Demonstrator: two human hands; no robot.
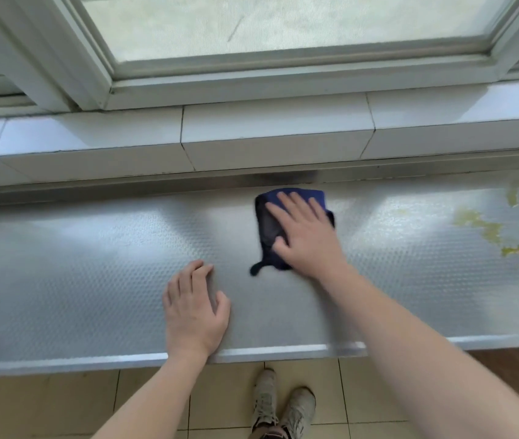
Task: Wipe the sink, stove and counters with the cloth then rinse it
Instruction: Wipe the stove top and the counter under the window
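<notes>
Under the flat palm of the right hand (305, 231) lies the cloth (269, 231), a dark blue folded square spread on the tabletop (93, 274), its far edge close to the raised back lip below the tiled sill (277, 134) and window (283, 26). The fingers of that hand are straight and spread, pressing down on the cloth and not curled round it; a small loop tag sticks out of the cloth on the side nearest the person. The left hand (196, 307) rests on the bare embossed metal nearer the front edge, to the left of and well apart from the cloth, fingers relaxed and holding nothing, most likely as a brace. The step in hand looks like wiping the counter. To do it well, I would keep the palm weight even so the whole cloth stays in contact, and work in overlapping strokes from the back lip toward the front edge, since the dimpled surface can trap grime between its bumps. Well to the right of the wiping hand sit yellowish stains (492, 232); these probably need slower, firmer passes. The 2 shoes (283, 403) below show the person standing square to the work. Neither sink nor stove is in view.
</notes>
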